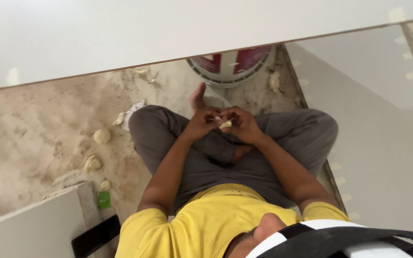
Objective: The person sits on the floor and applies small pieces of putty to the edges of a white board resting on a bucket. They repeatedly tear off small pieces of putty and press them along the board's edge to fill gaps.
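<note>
I sit cross-legged on a sandy floor in grey trousers and a yellow shirt. My left hand (201, 125) and my right hand (245, 125) meet over my lap. Together they pinch a small cream-coloured lump (225, 125) between the fingertips. A thin pale bit sticks out of my left hand's fingers beside the lump. My bare foot (197, 97) rests just beyond the hands.
A large white tile (120, 33) leans across the top, with a red and white bucket (230, 64) behind it. White tiles (383, 134) lie on the right and another tile (25, 229) at bottom left. Cream lumps (102, 136) dot the sand, near a green scrap (104, 199) and a black tool (96, 235).
</note>
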